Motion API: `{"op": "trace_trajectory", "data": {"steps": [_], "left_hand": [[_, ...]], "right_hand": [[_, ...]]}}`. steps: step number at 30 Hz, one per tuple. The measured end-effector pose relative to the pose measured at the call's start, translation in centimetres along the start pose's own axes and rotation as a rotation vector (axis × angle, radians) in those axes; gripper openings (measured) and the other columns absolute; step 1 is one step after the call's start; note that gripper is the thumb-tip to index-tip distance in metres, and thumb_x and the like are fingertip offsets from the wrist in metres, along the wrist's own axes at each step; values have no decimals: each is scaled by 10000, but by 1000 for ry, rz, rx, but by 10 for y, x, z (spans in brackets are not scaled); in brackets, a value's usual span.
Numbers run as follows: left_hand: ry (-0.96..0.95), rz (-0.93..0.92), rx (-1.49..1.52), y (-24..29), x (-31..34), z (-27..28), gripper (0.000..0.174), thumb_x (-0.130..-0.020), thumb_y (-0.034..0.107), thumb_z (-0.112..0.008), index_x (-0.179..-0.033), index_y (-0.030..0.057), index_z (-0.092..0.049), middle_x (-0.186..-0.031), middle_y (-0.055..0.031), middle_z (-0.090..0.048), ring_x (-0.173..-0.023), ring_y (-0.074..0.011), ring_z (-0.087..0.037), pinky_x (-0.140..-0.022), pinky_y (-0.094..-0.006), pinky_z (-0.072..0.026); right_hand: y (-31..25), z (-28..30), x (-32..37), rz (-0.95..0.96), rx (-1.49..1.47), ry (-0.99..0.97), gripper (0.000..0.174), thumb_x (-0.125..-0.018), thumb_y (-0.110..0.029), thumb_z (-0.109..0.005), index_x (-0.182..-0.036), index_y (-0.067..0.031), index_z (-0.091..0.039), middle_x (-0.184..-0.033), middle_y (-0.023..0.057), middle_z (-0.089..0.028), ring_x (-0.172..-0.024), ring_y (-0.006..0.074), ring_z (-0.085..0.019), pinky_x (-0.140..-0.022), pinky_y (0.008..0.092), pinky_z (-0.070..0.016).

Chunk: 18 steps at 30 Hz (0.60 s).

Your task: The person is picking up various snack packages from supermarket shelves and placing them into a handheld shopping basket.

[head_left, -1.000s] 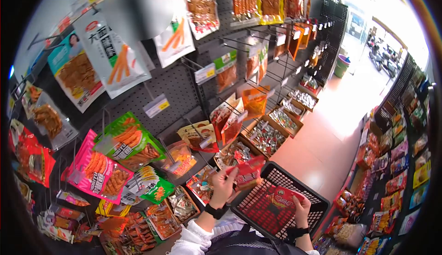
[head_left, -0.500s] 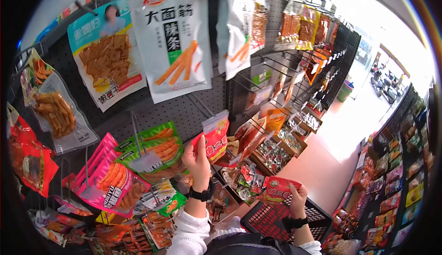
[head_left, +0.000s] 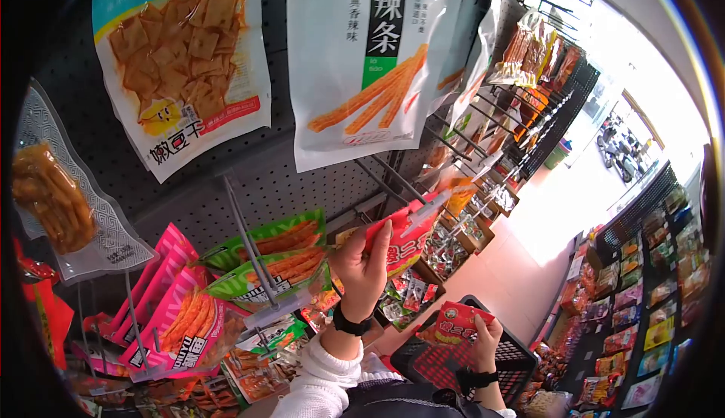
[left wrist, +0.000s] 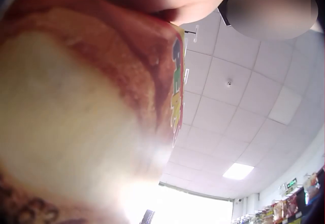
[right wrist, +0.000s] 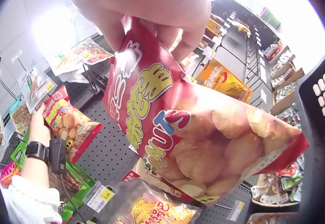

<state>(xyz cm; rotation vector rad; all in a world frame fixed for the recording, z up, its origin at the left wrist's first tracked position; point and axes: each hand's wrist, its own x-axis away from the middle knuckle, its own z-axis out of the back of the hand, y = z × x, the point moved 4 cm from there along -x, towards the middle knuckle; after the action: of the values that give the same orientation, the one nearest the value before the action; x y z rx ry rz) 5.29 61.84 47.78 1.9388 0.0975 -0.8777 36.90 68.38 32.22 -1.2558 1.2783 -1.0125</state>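
In the head view my left hand [head_left: 364, 267] grips a red packet of coated peanuts [head_left: 408, 240] by its edge, up against the shelf rack. A clear label holder at the end of a hook [head_left: 393, 180] overlaps the packet's top. Low on the right, my right hand [head_left: 487, 342] pinches a second red peanut packet [head_left: 457, 323] over a dark shopping basket [head_left: 521, 361]. Up close in the right wrist view, that packet [right wrist: 193, 132] hangs from my fingers, peanuts pictured on its front. The left packet [left wrist: 76, 107] fills much of the left wrist view.
White gluten-strip bags [head_left: 362, 78] and a dried tofu bag [head_left: 181, 63] hang just above. Pink packs [head_left: 185, 327] and green packs [head_left: 272, 267] hang at lower left. Boxes of small snacks [head_left: 408, 297] line the shelf's base. An aisle floor [head_left: 521, 259] separates it from another rack [head_left: 634, 320].
My left hand rose from beside the basket to the hooks with its packet, then moved forward and right. The right hand lifted its packet above the basket. The view has closed in on the rack.
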Motion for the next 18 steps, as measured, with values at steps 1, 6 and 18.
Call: {"op": "trace_trajectory", "data": {"steps": [1, 6, 18], "left_hand": [[-34, 6, 10, 1, 1, -2, 71, -821, 71, -644, -854, 10, -659, -581, -2, -570, -515, -19, -444, -475, -195, -357], [-39, 35, 67, -6, 6, -11, 68, -818, 56, -644, -857, 1, -654, -570, -14, -558, -505, -23, -445, -465, -192, -353], [36, 48, -47, -8, 14, -12, 52, -819, 43, -640, -806, -7, -641, -593, 19, -569, -515, -7, -433, -466, -188, -348]], "right_hand": [[-3, 1, 2, 1, 7, -1, 140, -862, -90, -565, -893, 31, -626, -805, 69, -657, -716, 115, -608, -707, 243, -468], [-8, -7, 8, -48, -82, 20, 118, -859, -86, -588, -882, 24, -626, -801, 48, -644, -698, 97, -591, -664, 228, -471], [-14, -12, -3, -49, -45, -2, 108, -848, -80, -595, -883, 20, -619, -803, 52, -645, -718, 101, -594, -692, 233, -459]]}}
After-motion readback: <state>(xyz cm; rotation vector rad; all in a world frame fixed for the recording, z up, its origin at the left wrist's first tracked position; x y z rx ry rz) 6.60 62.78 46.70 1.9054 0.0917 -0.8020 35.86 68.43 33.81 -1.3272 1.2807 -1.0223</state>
